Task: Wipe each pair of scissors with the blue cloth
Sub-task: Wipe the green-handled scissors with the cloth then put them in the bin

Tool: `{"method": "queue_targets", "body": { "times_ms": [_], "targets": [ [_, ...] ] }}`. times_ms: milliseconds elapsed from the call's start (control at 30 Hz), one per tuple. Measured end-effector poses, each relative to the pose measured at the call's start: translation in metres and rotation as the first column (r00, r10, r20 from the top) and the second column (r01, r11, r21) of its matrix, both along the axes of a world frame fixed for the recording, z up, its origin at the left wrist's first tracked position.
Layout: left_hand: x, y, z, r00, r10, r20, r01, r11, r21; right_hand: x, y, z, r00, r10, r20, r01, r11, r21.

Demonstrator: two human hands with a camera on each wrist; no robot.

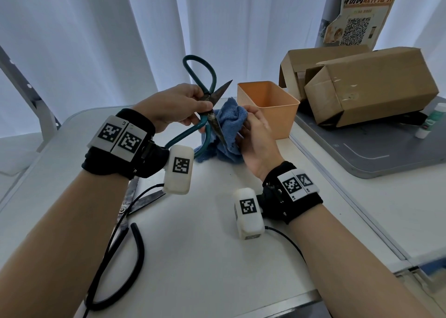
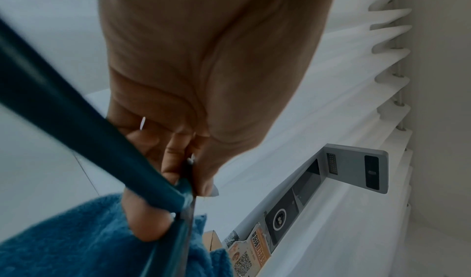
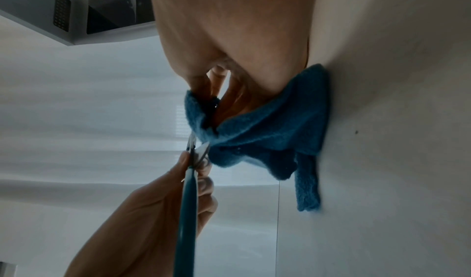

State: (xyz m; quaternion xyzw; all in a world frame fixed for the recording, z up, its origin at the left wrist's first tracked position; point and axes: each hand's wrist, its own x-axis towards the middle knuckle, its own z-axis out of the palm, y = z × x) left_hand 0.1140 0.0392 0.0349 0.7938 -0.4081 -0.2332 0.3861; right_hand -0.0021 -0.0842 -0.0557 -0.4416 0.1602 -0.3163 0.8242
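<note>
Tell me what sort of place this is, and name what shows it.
Probably a parcel pickup point or small workroom, not a home. A poster with a QR code leans at the back, opened cardboard boxes lie beside it, and the work happens on a plain white table before white curtains.

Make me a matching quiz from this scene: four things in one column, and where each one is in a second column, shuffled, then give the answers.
Things:
1. green-handled scissors
2. blue cloth
3. black-handled scissors
4. orange bin

Places:
A. lying on the white table, near the left forearm
B. standing empty on the table, behind the right hand
C. gripped near the pivot by the left hand, blades open
D. bunched in the right hand against a blade

Pairs: 1-C, 2-D, 3-A, 4-B
</note>
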Motion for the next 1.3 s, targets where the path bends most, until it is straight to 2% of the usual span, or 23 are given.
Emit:
{"method": "queue_targets", "body": {
  "times_ms": [200, 433, 600, 800, 1100, 1300],
  "targets": [
    [-0.002, 0.000, 0.001, 1.000, 0.000, -0.020, 0.000, 1.000, 0.004, -0.001, 0.000, 0.002, 0.996, 0.004, 0.085, -0.008, 0.999, 0.045],
    [-0.001, -0.001, 0.000, 1.000, -0.008, -0.023, 0.008, 1.000, 0.002, -0.003, 0.005, -0.001, 0.989, 0.148, -0.002, -0.147, 0.986, -0.083],
    [0.000, -0.003, -0.003, 1.000, -0.017, 0.016, 0.017, 1.000, 0.023, -0.004, 0.007, -0.001, 0.969, 0.249, -0.013, -0.249, 0.964, -0.099],
    [0.001, -0.005, -0.004, 0.999, -0.006, 0.051, 0.005, 0.999, 0.031, -0.003, 0.006, -0.003, 0.965, 0.255, -0.060, -0.261, 0.957, -0.125],
    [-0.002, -0.009, -0.009, 0.995, 0.013, 0.102, -0.018, 0.999, 0.044, -0.009, 0.007, 0.002, 0.965, 0.260, -0.035, -0.263, 0.951, -0.163],
    [-0.003, -0.010, -0.009, 0.994, 0.006, 0.112, -0.013, 0.998, 0.059, -0.007, 0.009, 0.002, 0.964, 0.250, -0.093, -0.262, 0.951, -0.163]
  ]
}}
